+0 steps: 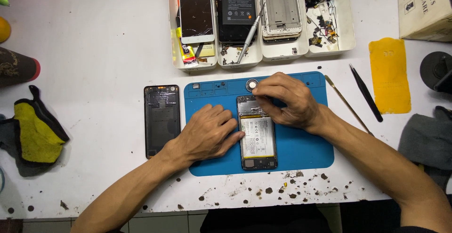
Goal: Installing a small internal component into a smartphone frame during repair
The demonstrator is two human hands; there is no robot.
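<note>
Opened phone [257, 139] sits back-off in the middle of the blue mat [301, 150], battery showing; right hand [285, 100] has its fingers [262, 102] curled and pinched down at the phone's top end, wrist cocked in from the right; left hand [207, 133] lies flat and loose, fingertips pressing the phone's left edge; removed back cover [161, 120] lies just left of the mat on the white surface [94, 63].

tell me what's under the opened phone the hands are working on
The opened phone lies on a blue work mat on the white table. The mat beneath it, and its top end under the right hand, are covered.
</note>
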